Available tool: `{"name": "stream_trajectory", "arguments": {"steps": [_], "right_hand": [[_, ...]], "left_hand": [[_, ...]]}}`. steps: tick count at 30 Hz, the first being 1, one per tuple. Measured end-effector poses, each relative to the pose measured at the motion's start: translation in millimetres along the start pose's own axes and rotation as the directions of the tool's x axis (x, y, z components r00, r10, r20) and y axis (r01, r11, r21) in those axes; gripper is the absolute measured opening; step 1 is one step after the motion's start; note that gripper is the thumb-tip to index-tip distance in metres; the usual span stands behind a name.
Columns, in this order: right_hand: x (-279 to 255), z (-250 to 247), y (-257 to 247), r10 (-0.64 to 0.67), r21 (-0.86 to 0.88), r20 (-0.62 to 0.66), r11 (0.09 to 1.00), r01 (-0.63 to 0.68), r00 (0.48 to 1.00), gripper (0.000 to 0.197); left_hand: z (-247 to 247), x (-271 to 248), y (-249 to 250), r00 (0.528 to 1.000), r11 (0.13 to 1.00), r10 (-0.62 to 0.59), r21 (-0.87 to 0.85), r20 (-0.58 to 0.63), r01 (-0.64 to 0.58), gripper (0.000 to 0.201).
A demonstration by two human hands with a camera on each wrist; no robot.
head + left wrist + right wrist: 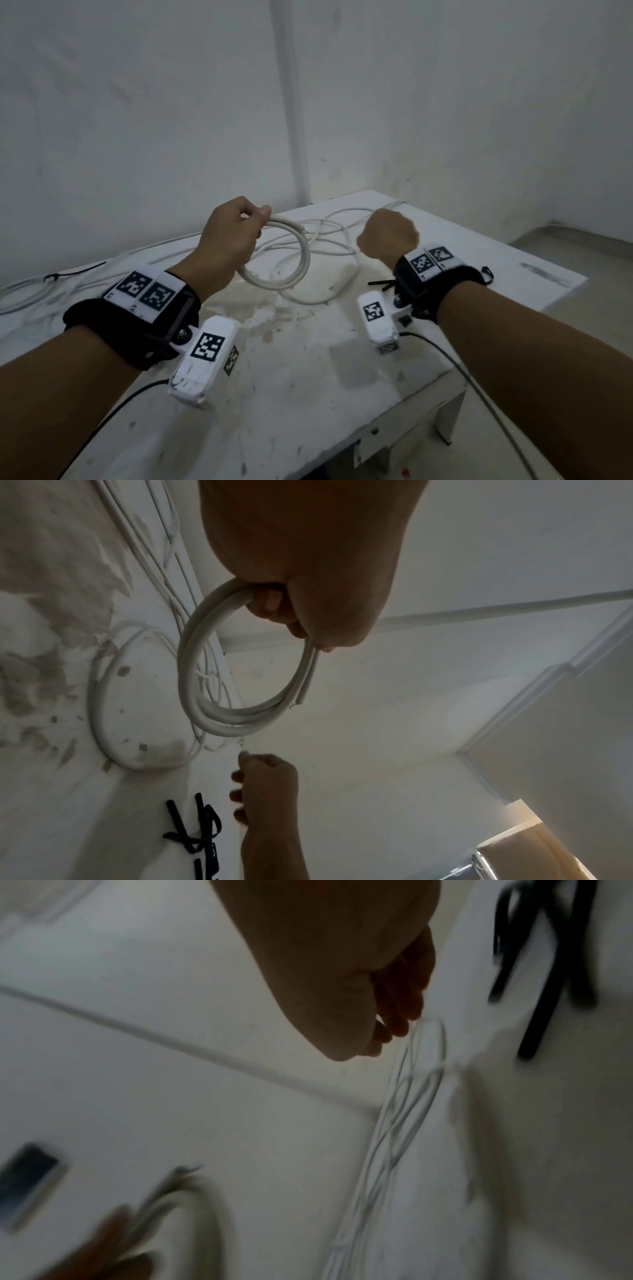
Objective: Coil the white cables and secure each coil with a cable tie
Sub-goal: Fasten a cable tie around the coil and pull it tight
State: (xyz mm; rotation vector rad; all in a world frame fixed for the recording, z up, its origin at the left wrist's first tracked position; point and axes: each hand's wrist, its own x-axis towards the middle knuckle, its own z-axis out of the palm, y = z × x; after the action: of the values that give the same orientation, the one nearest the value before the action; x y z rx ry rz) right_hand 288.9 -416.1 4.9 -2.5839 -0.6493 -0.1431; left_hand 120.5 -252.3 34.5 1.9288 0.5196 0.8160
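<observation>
Right wrist view is motion-blurred, so the right hand (346,993) reads only as a dark curled shape; thin white cables (394,1123) run just beside its fingertips, and whether it pinches any of them I cannot tell. Head view shows that hand (388,238) from the back as a closed fist, fingers hidden, raised over the far part of the desk (308,394). Left hand (229,236) is raised over the desk's middle, thumb and fingers curled round the top of a white cable coil (291,263); the coil (several turns, thick cable) hangs as an upright ring below the grip, its opening facing roughly sideways toward the right hand. Left wrist view shows the coil (219,704) with one cut cable end (301,700) pointing down along the ring's side. Loose white cables (329,233) sprawl toward the desk's far corner, partly hidden behind both hands, and more trail off the left edge. Black cable ties (195,831) lie on the desk near the right wrist, cut off at the frame bottom; in the head view only a tip shows (380,283).
</observation>
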Motion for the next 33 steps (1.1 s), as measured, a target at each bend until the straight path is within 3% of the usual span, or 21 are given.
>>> {"name": "stream_trajectory", "arguments": {"steps": [2,6,13,18,20,22,27,31,33], "right_hand": [[5.5,-13.2,28.7,-0.001,-0.185,0.034,0.983,0.008,0.999,0.016],[19.4,-19.5,61.0,0.05,-0.378,0.17,0.926,0.018,0.984,0.014],[21.1,-11.6,70.3,0.004,-0.406,0.172,0.911,0.068,0.985,0.014],[21.0,-22.4,55.0,-0.002,-0.378,0.072,0.925,0.029,0.997,0.014],[24.8,-26.0,45.8,0.021,-0.323,-0.006,0.946,-0.022,1.0,0.021],[28.3,-26.2,34.3,0.019,-0.212,-0.063,0.977,-0.032,0.998,0.015],[40.9,-11.0,-18.2,-0.122,0.047,-0.031,0.991,0.124,0.992,0.008],[24.9,6.8,-90.7,-0.186,0.507,0.003,0.847,0.159,0.983,0.015],[12.6,15.7,-129.6,-0.27,0.628,0.044,0.757,0.184,0.962,0.017]], "left_hand": [[-0.9,-2.7,3.2,1.0,0.999,-0.001,-0.034,0.022,0.002,0.027],[-6.8,-6.8,6.4,0.999,0.998,-0.002,-0.068,0.044,0.005,0.028],[-20.8,-11.5,7.1,0.999,0.997,-0.008,-0.076,0.036,0.01,0.028],[-30.5,-10.3,5.5,1.0,0.995,-0.017,-0.097,0.019,0.019,0.027],[-32.1,-9.3,3.5,1.0,0.995,-0.021,-0.102,0.015,0.023,0.027],[-33.0,-8.3,1.2,1.0,0.993,-0.021,-0.115,0.014,0.023,0.028],[-38.3,-5.7,-3.0,0.999,0.987,-0.012,-0.159,0.029,0.017,0.028],[-51.7,-5.2,-11.1,0.999,0.986,0.012,-0.164,0.04,-0.006,0.028],[-65.5,-3.1,-17.9,1.0,0.989,0.013,-0.145,0.019,-0.01,0.029]]}}
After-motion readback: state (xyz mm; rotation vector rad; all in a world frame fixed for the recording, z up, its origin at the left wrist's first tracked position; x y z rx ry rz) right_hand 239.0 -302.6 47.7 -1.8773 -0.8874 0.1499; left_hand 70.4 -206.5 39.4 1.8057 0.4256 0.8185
